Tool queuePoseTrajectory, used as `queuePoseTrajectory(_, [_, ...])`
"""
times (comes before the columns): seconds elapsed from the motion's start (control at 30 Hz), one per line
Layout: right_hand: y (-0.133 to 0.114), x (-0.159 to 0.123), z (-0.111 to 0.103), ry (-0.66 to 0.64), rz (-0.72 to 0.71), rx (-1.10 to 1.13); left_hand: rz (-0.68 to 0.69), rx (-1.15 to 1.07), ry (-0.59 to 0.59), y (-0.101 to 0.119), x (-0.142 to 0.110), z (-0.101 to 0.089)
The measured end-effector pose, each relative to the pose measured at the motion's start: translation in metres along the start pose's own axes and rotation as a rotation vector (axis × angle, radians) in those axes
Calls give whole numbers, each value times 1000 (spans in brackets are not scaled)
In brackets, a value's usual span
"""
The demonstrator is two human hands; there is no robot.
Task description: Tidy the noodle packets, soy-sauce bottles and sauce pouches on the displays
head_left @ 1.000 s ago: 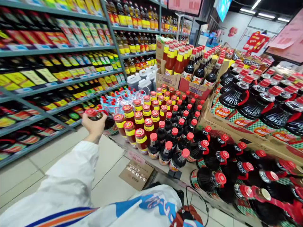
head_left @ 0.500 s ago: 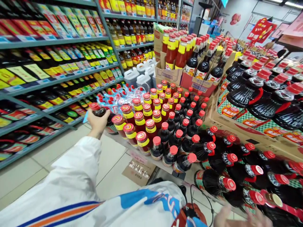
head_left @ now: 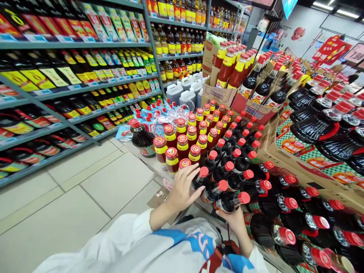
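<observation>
My left hand (head_left: 182, 189) reaches over the front edge of the display with its fingers spread. It lies between a red-lidded sauce jar (head_left: 184, 163) and a small dark sauce bottle (head_left: 198, 184) with a red cap. My right hand (head_left: 235, 222) is closed around the lower part of another dark sauce bottle (head_left: 226, 203) at the front corner; its thumb shows, while the other fingers are hidden behind the bottle. That bottle leans to the right in view. Rows of similar jars (head_left: 182, 146) and small bottles (head_left: 229, 168) stand behind.
A large dark bottle (head_left: 140, 138) stands at the display's left corner beside blue-and-clear packs (head_left: 159, 115). Big handled bottles (head_left: 270, 223) fill the right side. Cartons (head_left: 218, 94) of bottles rise at the back. Shelves (head_left: 75, 44) run along the left, across a tiled floor (head_left: 113, 182).
My left hand has let go of the large dark bottle at the left corner and moved right to the front jars. My right hand has come from the lower right to the front small bottle.
</observation>
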State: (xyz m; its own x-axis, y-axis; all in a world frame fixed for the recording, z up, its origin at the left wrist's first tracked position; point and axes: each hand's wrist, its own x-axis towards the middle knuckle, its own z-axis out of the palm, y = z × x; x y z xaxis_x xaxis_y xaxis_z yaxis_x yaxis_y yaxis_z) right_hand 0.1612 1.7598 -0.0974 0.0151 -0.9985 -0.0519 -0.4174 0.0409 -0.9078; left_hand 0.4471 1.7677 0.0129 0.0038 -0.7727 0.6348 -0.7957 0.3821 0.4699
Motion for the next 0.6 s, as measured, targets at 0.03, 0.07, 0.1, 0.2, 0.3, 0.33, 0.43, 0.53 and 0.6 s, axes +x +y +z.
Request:
queuePoseTrajectory(0.03, [0,0,1,-13,29,-23,13,23,-44,6,6,2])
queuePoseTrajectory(0.07, [-1,0,1,-29,57,-44,23,52,-66,9,13,4])
queuePoseTrajectory(0.1, [-3,-1,2,-29,75,-63,32,75,-78,9,18,4])
queuePoseTrajectory(0.2, [-9,-4,4,-20,73,-94,52,94,-118,3,31,1])
queuePoseTrajectory(0.3, [-11,-5,5,-19,59,-96,66,75,-202,-3,40,-4])
queuePoseTrajectory(0.33, [-12,-4,5,-14,59,-96,67,76,-226,-3,42,-5])
queuePoseTrajectory(0.43, [-11,-3,7,-22,59,-81,65,101,-276,-2,45,-8])
queuePoseTrajectory(0.53, [-17,-5,4,-64,51,-23,70,156,-291,2,44,-9])
queuePoseTrajectory(0.6, [-29,-14,-7,-91,31,-29,76,195,-283,5,43,-10])
